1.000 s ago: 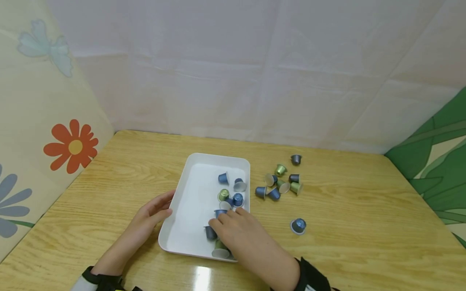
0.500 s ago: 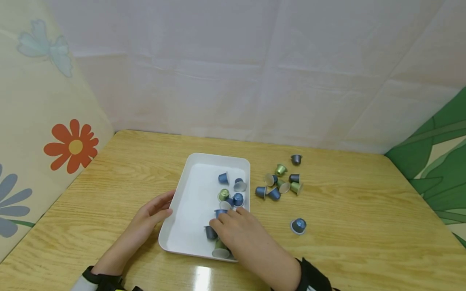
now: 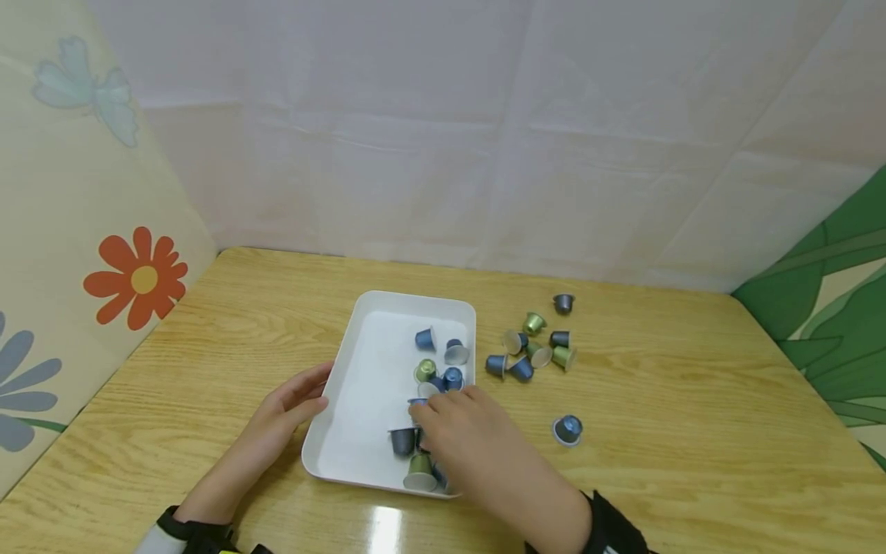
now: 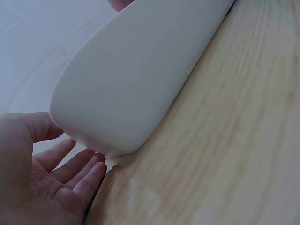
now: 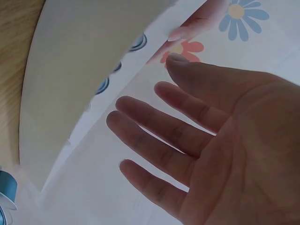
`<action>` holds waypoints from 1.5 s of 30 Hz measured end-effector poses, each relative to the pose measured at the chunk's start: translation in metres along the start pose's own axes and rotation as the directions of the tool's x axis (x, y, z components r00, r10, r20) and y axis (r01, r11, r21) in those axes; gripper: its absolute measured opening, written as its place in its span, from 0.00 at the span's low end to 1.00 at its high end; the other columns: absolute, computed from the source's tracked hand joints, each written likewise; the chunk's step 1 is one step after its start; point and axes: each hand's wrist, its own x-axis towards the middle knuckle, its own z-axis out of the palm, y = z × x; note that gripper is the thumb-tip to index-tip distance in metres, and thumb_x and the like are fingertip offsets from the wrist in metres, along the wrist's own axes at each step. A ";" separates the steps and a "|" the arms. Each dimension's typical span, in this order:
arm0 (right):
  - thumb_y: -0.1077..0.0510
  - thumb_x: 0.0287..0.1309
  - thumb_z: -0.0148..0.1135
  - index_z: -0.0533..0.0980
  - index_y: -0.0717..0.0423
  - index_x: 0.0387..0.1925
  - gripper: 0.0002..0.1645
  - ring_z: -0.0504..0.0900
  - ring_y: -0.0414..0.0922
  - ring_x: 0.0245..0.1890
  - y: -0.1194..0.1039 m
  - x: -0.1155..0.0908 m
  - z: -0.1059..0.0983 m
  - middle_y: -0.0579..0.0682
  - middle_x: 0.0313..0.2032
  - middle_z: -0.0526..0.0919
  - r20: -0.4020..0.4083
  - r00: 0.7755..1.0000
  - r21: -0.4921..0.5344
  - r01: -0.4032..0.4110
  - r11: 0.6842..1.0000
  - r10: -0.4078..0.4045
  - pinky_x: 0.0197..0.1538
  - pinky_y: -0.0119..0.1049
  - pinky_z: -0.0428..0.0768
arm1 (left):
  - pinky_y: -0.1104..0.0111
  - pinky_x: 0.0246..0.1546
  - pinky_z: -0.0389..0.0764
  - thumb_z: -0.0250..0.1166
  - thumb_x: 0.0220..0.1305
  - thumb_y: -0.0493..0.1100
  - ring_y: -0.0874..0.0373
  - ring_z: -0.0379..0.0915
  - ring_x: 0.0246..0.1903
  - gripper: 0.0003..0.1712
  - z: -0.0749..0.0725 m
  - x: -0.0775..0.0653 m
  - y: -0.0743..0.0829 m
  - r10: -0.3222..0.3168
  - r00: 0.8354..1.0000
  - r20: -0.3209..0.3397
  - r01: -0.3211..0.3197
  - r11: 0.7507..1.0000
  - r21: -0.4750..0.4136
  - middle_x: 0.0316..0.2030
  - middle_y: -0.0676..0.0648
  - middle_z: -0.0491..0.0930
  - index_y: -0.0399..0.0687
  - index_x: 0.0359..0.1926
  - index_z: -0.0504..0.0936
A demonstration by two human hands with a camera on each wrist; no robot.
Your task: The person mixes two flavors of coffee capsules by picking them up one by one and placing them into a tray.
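A white rectangular tray (image 3: 360,377) holds several coffee capsules along its right side. Among them are a dark capsule (image 3: 402,442), a green capsule (image 3: 420,472) and a blue capsule (image 3: 424,339). My left hand (image 3: 287,408) touches the tray's left side; in the left wrist view its thumb and extended fingertips meet the wall. Over the tray's right edge hovers my right hand (image 3: 477,446), partly covering the near capsules. Nothing lies between its loosely spread fingers (image 5: 159,147) in the right wrist view.
On the wooden table (image 3: 692,408), right of the tray, lies a loose cluster of blue, green and dark capsules (image 3: 538,355). A single blue capsule (image 3: 568,429) stands nearer. A white cloth wall (image 3: 484,138) closes off the back.
My right hand has shifted slightly right and up, uncovering more of the dark and green capsules near the front of the tray. The left hand and tray have stayed put.
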 end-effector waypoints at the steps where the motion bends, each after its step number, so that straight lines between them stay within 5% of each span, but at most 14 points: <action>1: 0.51 0.60 0.69 0.81 0.53 0.50 0.18 0.82 0.45 0.42 0.001 0.000 -0.001 0.47 0.42 0.85 0.008 1.000 0.007 -0.006 1.000 0.006 0.46 0.40 0.80 | 0.77 0.53 0.72 0.58 0.71 0.38 0.56 0.68 0.62 0.31 0.000 0.000 0.000 -0.002 1.000 0.001 0.002 1.000 0.004 0.67 0.34 0.68 0.33 0.71 0.64; 4: 0.49 0.61 0.68 0.80 0.53 0.51 0.19 0.82 0.45 0.43 0.005 -0.002 -0.006 0.47 0.44 0.84 0.026 0.999 0.033 -0.032 0.999 0.031 0.47 0.41 0.80 | 0.77 0.54 0.72 0.59 0.71 0.39 0.59 0.68 0.61 0.31 0.001 0.001 0.000 -0.019 1.000 -0.004 0.019 1.000 0.012 0.67 0.36 0.68 0.35 0.71 0.64; 8: 0.48 0.63 0.67 0.79 0.54 0.54 0.22 0.82 0.47 0.46 0.012 -0.004 -0.011 0.48 0.47 0.84 0.067 0.995 0.102 -0.075 0.992 0.069 0.51 0.44 0.79 | 0.77 0.53 0.72 0.58 0.71 0.39 0.50 0.66 0.64 0.31 0.001 0.001 0.002 -0.020 1.000 -0.003 0.020 1.000 0.007 0.67 0.36 0.68 0.34 0.71 0.64; 16: 0.50 0.64 0.65 0.76 0.52 0.60 0.25 0.81 0.48 0.50 0.020 -0.007 -0.023 0.49 0.51 0.83 0.160 0.978 0.280 -0.174 0.944 0.133 0.55 0.47 0.77 | 0.76 0.52 0.73 0.57 0.72 0.38 0.43 0.64 0.65 0.31 0.000 0.000 0.001 0.017 1.000 0.004 -0.017 1.000 0.002 0.66 0.33 0.68 0.32 0.71 0.63; 28: 0.52 0.62 0.68 0.76 0.52 0.60 0.25 0.80 0.47 0.52 0.024 -0.012 -0.025 0.48 0.53 0.82 0.130 0.982 0.277 -0.169 0.946 0.137 0.56 0.49 0.77 | 0.76 0.52 0.73 0.58 0.71 0.38 0.48 0.66 0.64 0.31 -0.001 0.000 0.001 0.000 1.000 -0.002 0.000 1.000 -0.004 0.67 0.34 0.68 0.33 0.71 0.63; 36: 0.53 0.59 0.71 0.78 0.54 0.55 0.24 0.81 0.47 0.49 0.031 -0.020 -0.023 0.48 0.49 0.84 0.030 0.992 0.202 -0.123 0.972 0.119 0.53 0.46 0.79 | 0.76 0.53 0.73 0.58 0.71 0.39 0.55 0.67 0.62 0.31 -0.001 0.000 0.001 -0.016 1.000 0.000 0.016 1.000 -0.004 0.67 0.35 0.67 0.34 0.71 0.63; 40: 0.52 0.58 0.71 0.78 0.55 0.55 0.25 0.81 0.50 0.51 0.035 -0.023 -0.028 0.50 0.50 0.83 0.086 0.978 0.210 -0.203 0.956 0.188 0.54 0.49 0.78 | 0.75 0.52 0.74 0.58 0.71 0.38 0.56 0.68 0.61 0.31 -0.001 0.000 0.001 -0.005 1.000 0.000 0.005 1.000 -0.003 0.67 0.34 0.67 0.33 0.71 0.63; 45: 0.52 0.57 0.72 0.78 0.55 0.57 0.27 0.80 0.53 0.53 0.045 -0.029 -0.033 0.52 0.53 0.82 0.200 0.931 0.242 -0.348 0.906 0.304 0.56 0.51 0.77 | 0.75 0.51 0.75 0.57 0.72 0.38 0.46 0.66 0.63 0.31 0.000 0.000 -0.001 0.017 1.000 0.002 -0.017 1.000 0.003 0.67 0.33 0.67 0.31 0.71 0.62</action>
